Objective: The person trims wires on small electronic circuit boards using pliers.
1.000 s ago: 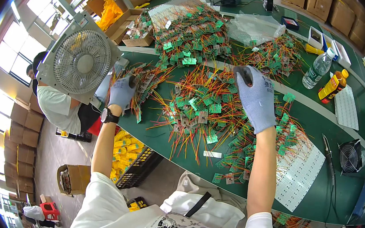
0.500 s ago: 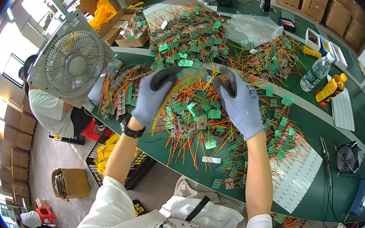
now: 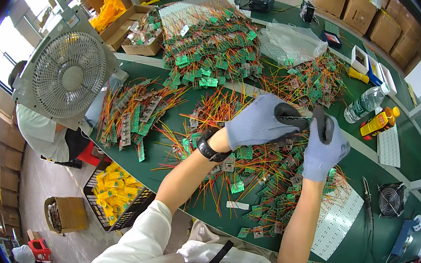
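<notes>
A thin green board [image 3: 294, 118] appears to be pinched between the thumb and fingers of the left hand [image 3: 260, 124], and its far end is met by the right hand [image 3: 325, 149]; whether the right fingertips are pressed onto it or only curled beside it cannot be told, since the contact is hidden by the dark glove palms. The hands are brought close together, thumbs facing, probably so that so small a piece can be steadied from both sides. The board is held above the right part of the middle heap [image 3: 237, 167], where wired boards lie loosely tangled within easy reach. To the left, a separate bundle [image 3: 130, 115] is laid well apart from the heap, with strips roughly aligned, perhaps so that the two lots are not mixed. Behind, a larger pile [image 3: 211, 49] is set farther back, seemingly as stock, which leaves the near side of the table [image 3: 363, 168] for handling. At the right, a white panel [image 3: 337, 222] is partly covered by wires, and the soldering iron [image 3: 368, 199] is rested beside it, likely to be within the right hand's reach. The bottles [image 3: 366, 102] are stood beyond, presumably out of the way.
</notes>
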`<state>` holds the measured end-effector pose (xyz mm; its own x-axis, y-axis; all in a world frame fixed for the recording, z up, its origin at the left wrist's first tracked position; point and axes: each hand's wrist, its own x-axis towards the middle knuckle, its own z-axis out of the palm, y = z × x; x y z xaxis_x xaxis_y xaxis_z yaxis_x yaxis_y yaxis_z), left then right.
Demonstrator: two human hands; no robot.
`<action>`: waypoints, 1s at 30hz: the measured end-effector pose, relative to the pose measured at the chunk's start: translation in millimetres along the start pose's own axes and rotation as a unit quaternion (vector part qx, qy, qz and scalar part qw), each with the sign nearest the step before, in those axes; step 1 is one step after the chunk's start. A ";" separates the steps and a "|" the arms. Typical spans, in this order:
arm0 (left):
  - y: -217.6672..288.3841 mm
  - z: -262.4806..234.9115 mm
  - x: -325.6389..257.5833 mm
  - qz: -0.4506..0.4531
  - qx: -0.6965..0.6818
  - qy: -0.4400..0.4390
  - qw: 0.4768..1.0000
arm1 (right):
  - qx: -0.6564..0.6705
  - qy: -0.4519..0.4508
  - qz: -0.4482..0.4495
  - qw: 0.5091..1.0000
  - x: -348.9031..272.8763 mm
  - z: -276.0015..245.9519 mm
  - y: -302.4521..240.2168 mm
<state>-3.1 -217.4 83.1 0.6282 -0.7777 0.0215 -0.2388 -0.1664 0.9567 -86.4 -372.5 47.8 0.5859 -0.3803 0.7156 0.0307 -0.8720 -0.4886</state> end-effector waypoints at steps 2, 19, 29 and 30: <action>-8.9 -2.5 4.7 0.066 0.090 0.045 0.993 | -0.054 0.008 -0.061 0.997 -1.0 3.0 0.0; -8.6 -6.1 15.4 0.174 -0.383 0.217 0.881 | 0.294 -0.158 0.180 0.925 -6.4 25.5 -29.7; -0.7 -32.6 -3.4 0.252 -0.027 0.160 0.954 | 0.208 -0.175 0.158 0.949 4.7 -3.3 -13.2; 2.3 -37.1 -6.3 0.184 0.038 0.133 0.973 | 0.207 -0.176 0.156 0.950 6.4 -1.4 -17.7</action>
<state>19.9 -190.4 95.9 0.6572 -0.6104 0.4421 -0.5309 0.0415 0.8464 -84.3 -359.9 61.8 0.8509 -0.4104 0.3279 0.0841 -0.5097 -0.8562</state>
